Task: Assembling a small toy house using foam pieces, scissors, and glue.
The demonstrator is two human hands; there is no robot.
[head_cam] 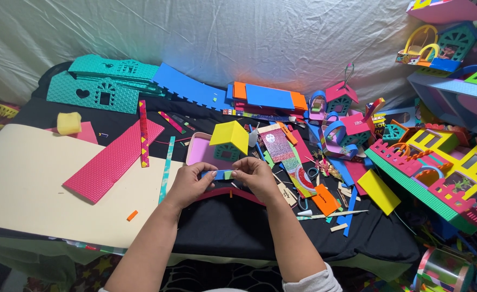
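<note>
1. Just below the middle of the frame, the left hand (191,183) and the right hand (257,177) meet over a black-covered counter (233,227).
2. Between them they hold a small blue foam strip (218,174). Each grip is closed on one end of it, thumb and fingertips pinching, and the strip lies roughly level.
3. Just under the hands a curved pink foam piece (233,193) lies on the black cover.
4. Directly above the strip stands a little foam house with a yellow roof (229,138), resting on a pale pink tray (200,151).
5. To the left, a large cream sheet (27,184) covers the counter, and a long pink textured panel (114,159) lies slanted across it. A small orange scrap (132,215) lies on the sheet near the left forearm.
6. At the upper left lie teal house fronts (95,92) with cut-out windows, and a yellow sponge (68,123) sits below them.
7. Right of the hands lie an orange foam piece (325,199) and a yellow foam square (379,192).
8. The right side of the frame is crowded with finished foam houses (444,157) in many colours.
</note>
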